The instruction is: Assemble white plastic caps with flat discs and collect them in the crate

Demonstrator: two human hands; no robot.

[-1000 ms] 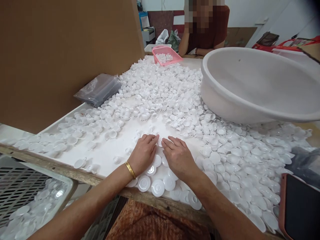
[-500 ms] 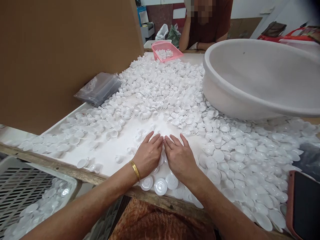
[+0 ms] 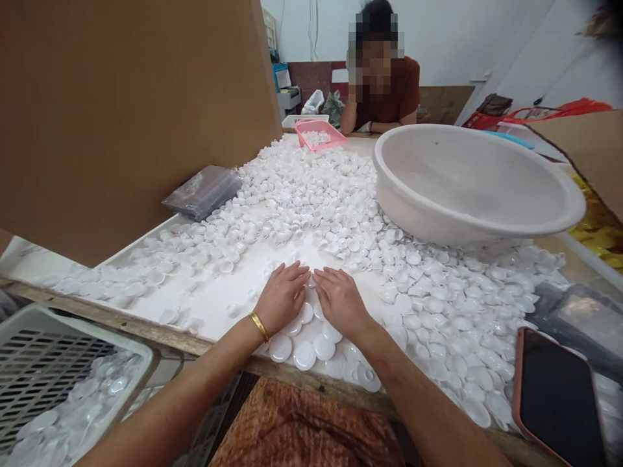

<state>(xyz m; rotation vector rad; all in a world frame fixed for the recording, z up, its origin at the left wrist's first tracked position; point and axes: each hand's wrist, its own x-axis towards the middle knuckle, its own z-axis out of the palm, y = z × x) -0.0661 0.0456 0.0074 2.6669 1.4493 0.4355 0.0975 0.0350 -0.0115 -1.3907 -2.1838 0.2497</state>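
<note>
My left hand [image 3: 282, 295] and my right hand [image 3: 338, 299] lie palm down side by side on the white table [image 3: 214, 301], fingertips nearly touching. Their fingers are stretched flat over a cluster of small white saucers [image 3: 304, 353] near the table's front edge. A gold bangle [image 3: 257, 326] sits on my left wrist. Heaps of tiny white plastic cups [image 3: 311, 194] and more saucers [image 3: 452, 324] cover the table ahead and to the right.
A large white basin [image 3: 467, 220] stands tilted at the right. A pink basket [image 3: 318, 134] and a seated person [image 3: 382, 97] are at the far end. Clear bags [image 3: 204, 191] lie by a cardboard wall [image 3: 131, 110]. A phone [image 3: 555, 395] and grey crate [image 3: 58, 376] flank me.
The camera has tilted up and back, showing more of the far end and the person. My hands stay flat on the saucers, fingers drawn slightly closer together.
</note>
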